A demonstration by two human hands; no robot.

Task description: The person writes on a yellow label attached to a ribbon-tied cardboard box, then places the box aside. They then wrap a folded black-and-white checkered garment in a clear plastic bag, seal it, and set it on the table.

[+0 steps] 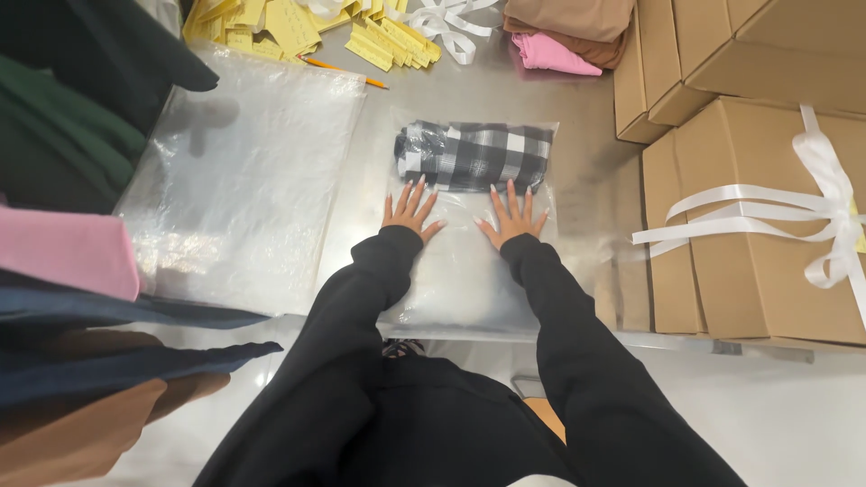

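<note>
Your folded black-and-white checked cloth lies inside a clear plastic bag, pushed up to the bag's far end, just beyond your fingertips. Your left hand and right hand both lie flat on the bag, palms down, fingers spread wide and gripping nothing; the longest fingertips reach the cloth's near edge, though you cannot tell whether they touch it through the plastic. Behind your wrists the empty part of the bag runs back to the near edge of the grey table, where it hangs slightly over. Left of your left fingers, past a narrow strip of bare table, sits a stack of larger clear bags. Right of your right fingers there is a band of free table, then the cardboard boxes, one tied with white ribbon. Well beyond your fingertips lie yellow paper slips, an orange pencil, loose ribbon and folded pink and tan cloths. Far to your left, stacks of folded garments crowd that side.
</note>
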